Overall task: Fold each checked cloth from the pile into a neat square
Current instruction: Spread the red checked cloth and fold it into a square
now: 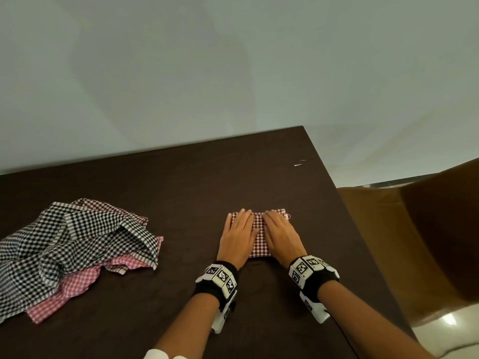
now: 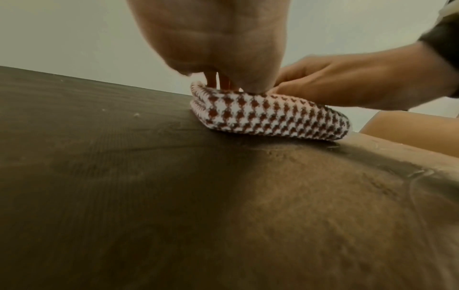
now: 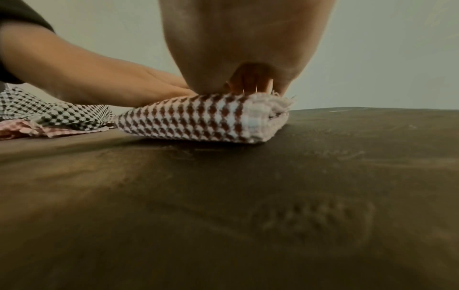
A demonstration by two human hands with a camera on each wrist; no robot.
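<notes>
A dark red and white checked cloth (image 1: 259, 237), folded into a small thick pad, lies on the dark table (image 1: 181, 182). My left hand (image 1: 239, 234) rests flat on its left half and my right hand (image 1: 281, 234) flat on its right half, fingers straight and pointing away from me. The left wrist view shows the cloth (image 2: 268, 115) in several layers under the left hand (image 2: 218, 58), with the right hand (image 2: 347, 86) beside it. In the right wrist view the cloth's (image 3: 198, 119) frayed edge sits at the right under the right hand (image 3: 248, 58).
A loose pile (image 1: 77, 244) of checked cloths lies at the table's left: a black and white one on top, pink and dark red ones beneath. The pile (image 3: 57, 115) also shows in the right wrist view. A brown chair (image 1: 420, 242) stands off the table's right edge.
</notes>
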